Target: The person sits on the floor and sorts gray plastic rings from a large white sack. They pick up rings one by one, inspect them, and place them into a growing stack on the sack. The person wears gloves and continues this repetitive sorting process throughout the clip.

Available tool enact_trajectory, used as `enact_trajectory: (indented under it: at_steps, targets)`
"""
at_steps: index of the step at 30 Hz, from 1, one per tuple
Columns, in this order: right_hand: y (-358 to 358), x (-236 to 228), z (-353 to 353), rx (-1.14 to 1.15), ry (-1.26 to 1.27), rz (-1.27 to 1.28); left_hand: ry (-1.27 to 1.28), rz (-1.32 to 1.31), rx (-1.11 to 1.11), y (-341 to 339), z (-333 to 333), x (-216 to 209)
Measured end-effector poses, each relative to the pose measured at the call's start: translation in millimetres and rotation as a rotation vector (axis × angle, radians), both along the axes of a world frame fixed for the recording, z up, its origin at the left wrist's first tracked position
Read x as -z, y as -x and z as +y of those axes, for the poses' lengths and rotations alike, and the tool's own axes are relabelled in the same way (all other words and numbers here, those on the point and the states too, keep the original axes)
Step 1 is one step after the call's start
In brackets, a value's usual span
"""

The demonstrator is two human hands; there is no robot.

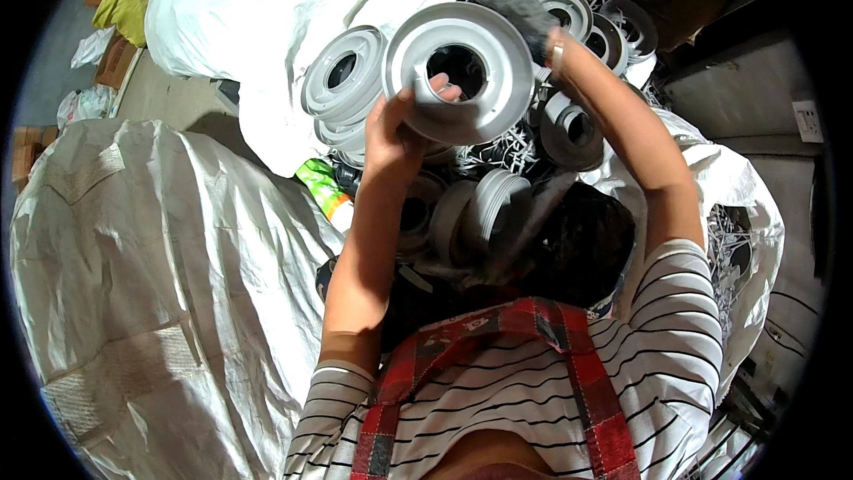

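My bare left hand is closed on the lower left side of a round grey plastic part with a raised rim and a wide central hole. Some of its fingertips show through that hole. My right hand, in a dark grey glove, is at the part's upper right rim. It is blurred, and its grip cannot be made out. More grey rings are stacked just left of the held one. Below it stand other grey ring parts, seen partly edge-on.
Several similar rings lie at the far right, beside thin grey plastic scraps. A large white sack fills the left side, and white sheeting spreads behind. On the right, an open white sack holds scraps near a wall socket.
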State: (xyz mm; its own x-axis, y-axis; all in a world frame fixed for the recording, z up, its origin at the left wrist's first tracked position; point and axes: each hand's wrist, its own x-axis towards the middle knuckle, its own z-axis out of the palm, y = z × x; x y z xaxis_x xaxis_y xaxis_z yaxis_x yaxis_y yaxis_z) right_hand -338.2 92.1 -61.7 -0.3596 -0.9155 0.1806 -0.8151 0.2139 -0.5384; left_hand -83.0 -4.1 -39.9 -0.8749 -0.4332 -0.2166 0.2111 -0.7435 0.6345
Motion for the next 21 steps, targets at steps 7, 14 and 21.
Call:
enact_trajectory:
  at_steps: [7,14,21]
  targets:
    - [53,126,-95,0.449,-0.268,-0.173,0.301,-0.126,-0.183,1,-21,11]
    - [89,147,-61,-0.116,-0.452,0.172,0.505,-0.192,-0.296,12,-20,7]
    - [-48,10,3,0.329,0.293,-0.11,0.521,-0.237,-0.257,5,-8,5]
